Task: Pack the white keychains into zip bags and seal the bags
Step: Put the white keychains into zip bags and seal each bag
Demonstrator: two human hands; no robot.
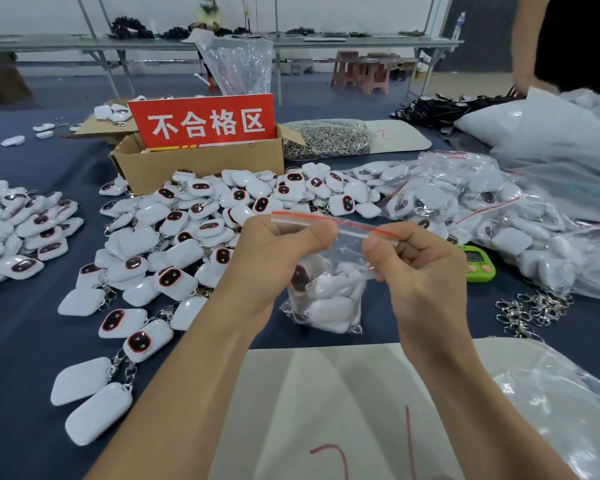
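Sealing in hand: you hold a filled zip bag (329,292) up between your two hands, low over the near part of the dark worktop (25,334). Whether its bottom touches the cloth cannot be told. Your left hand (278,244) pinches the left end of the bag's mouth, thumb over curled fingers (319,233). Your right hand (420,265) pinches the right end the same way, and the red-lined zip strip (354,225) is stretched flat between them. The strip looks pressed together along most of its run, though a full seal cannot be confirmed.

The bag is clear and crinkled, bulging with several white keychains (329,306). These are rounded plastic fobs with metal clasps, one showing a dark, red-rimmed face.

By the look of the worktop the job is partway through. A mound of filled bags (465,209) lies to your right, while a wide spread of loose keychains (187,230) covers the middle and left, waiting to be bagged.
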